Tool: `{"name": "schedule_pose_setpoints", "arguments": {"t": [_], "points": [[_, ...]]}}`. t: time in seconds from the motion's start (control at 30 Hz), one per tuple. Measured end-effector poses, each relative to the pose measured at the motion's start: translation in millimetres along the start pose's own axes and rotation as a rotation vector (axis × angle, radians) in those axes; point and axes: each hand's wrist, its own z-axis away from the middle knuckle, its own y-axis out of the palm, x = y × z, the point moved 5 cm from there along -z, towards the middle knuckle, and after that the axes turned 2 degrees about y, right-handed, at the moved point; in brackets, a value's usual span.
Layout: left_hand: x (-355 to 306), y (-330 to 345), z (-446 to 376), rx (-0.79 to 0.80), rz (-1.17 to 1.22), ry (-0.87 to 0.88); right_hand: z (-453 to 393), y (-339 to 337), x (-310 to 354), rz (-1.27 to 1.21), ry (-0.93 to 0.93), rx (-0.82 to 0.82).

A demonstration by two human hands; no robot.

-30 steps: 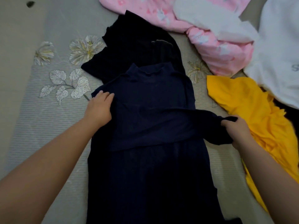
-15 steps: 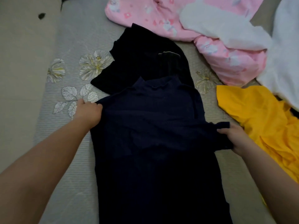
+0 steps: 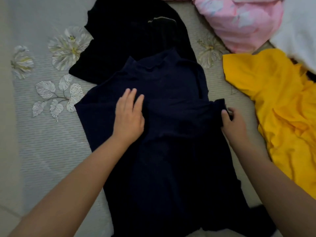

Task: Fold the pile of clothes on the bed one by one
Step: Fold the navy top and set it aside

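Note:
A navy blue ribbed top point(image 3: 171, 151) lies flat on the bed, collar pointing away from me, with its sleeves folded across the chest. My left hand point(image 3: 130, 115) rests flat on the left chest area with fingers straight. My right hand point(image 3: 232, 124) pinches the cuff of the sleeve at the top's right edge. A black garment point(image 3: 130, 36) lies folded just beyond the navy collar, partly under it.
A yellow garment point(image 3: 277, 106) lies crumpled to the right. Pink printed cloth point(image 3: 239, 19) and white cloth point(image 3: 301, 31) sit at the far right. The grey bed sheet point(image 3: 42, 134) with a flower print stretches to the left.
My left hand moved from the top's left shoulder edge onto the chest and flattened. My right hand kept hold of the sleeve cuff at the right edge of the top.

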Motion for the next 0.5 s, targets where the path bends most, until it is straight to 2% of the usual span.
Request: {"name": "schedule_pose_setpoints", "arguments": {"t": [0.07, 0.13, 0.23, 0.3, 0.4, 0.5], "points": [[-43.1, 13.9, 6.8, 0.059, 0.068, 0.080, 26.6, -14.9, -28.2, -0.020, 0.020, -0.025], [-75.6, 32.0, 15.2, 0.195, 0.118, 0.101, 62.7, -26.1, -68.3, 0.071, 0.085, 0.035], [-97.0, 60.2, 29.1, 0.390, 0.051, 0.050, 119.8, -31.0, -134.6, 0.548, 0.123, 0.263], [-102.3, 70.4, 34.6, 0.450, -0.017, 0.002, 143.9, -35.3, -161.3, 0.712, 0.111, 0.322], [-109.1, 68.2, 33.5, 0.435, -0.051, -0.049, 140.6, -45.3, -166.0, 0.495, 0.121, 0.293], [-126.8, 62.5, 27.5, 0.377, -0.043, 0.021, 104.7, -81.0, -156.3, 0.271, 0.125, 0.233]]}}
